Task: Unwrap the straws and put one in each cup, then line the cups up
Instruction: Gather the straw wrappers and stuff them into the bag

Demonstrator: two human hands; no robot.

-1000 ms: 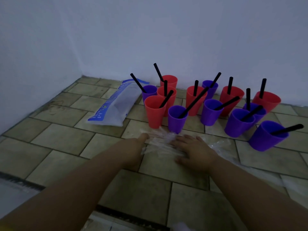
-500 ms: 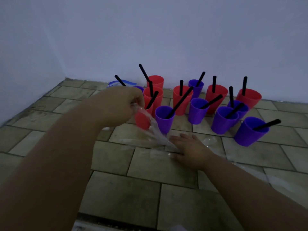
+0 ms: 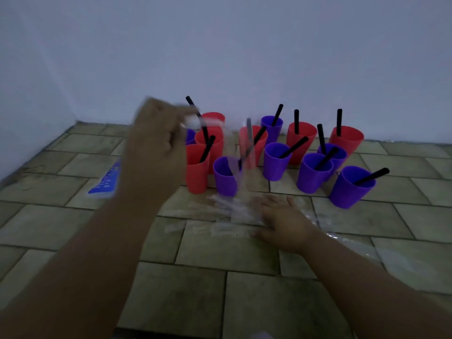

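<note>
Left hand (image 3: 156,140): raised, blurred, fingers curled, pinching clear wrapper (image 3: 241,155).
Right hand (image 3: 283,221): fingers spread, flat on wrapper pile (image 3: 215,227), floor (image 3: 220,289).
Cups (image 3: 276,161): clustered, black straws (image 3: 293,146) inside.

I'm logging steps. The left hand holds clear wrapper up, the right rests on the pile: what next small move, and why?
Probably swing the left hand with its wrapper aside, clear of the cups. Visible cups already hold straws yet stand bunched, and loose wrappers under the right hand litter the floor before them, so clearing likely comes first.
</note>
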